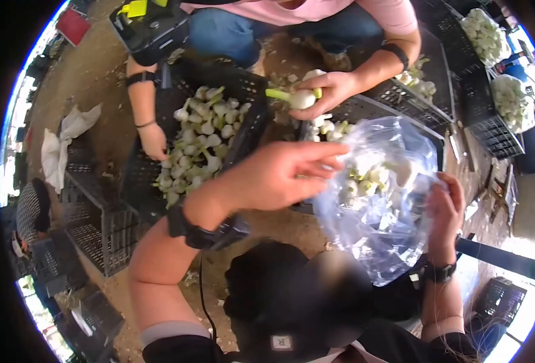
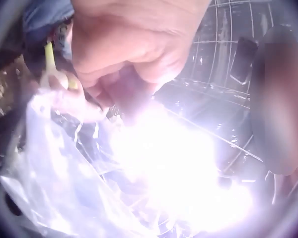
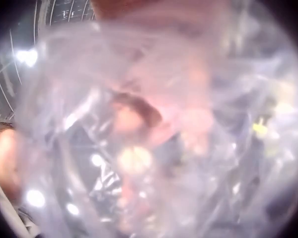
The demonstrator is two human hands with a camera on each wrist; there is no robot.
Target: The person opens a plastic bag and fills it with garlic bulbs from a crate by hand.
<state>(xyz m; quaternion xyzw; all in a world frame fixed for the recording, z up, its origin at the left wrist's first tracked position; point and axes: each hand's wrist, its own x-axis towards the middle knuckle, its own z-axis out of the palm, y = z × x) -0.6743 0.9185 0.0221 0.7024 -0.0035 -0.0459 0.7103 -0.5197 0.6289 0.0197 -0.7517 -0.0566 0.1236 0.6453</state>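
A clear plastic bag (image 1: 379, 242) with several garlic bulbs (image 1: 370, 175) showing in it hangs open in front of me. At its left rim, my left hand (image 1: 267, 175) has its fingers curled at the film; glare in the left wrist view washes out the fingertips. My right hand (image 1: 446, 209) grips the bag's right side, and film blurs much of the right wrist view. Across from me, another person's hand (image 1: 334, 91) holds a garlic bulb (image 1: 302, 98) with a green stem just above the bag. That person's other hand (image 1: 154, 142) reaches into a black crate.
The black crate (image 1: 252, 130) to the left holds many garlic bulbs (image 1: 204, 136). Another black crate (image 1: 370, 109) stands behind the bag. Stacked crates with bagged garlic (image 1: 512, 103) are at the far right. An empty-looking crate (image 1: 107, 236) sits at the left on the dirt floor.
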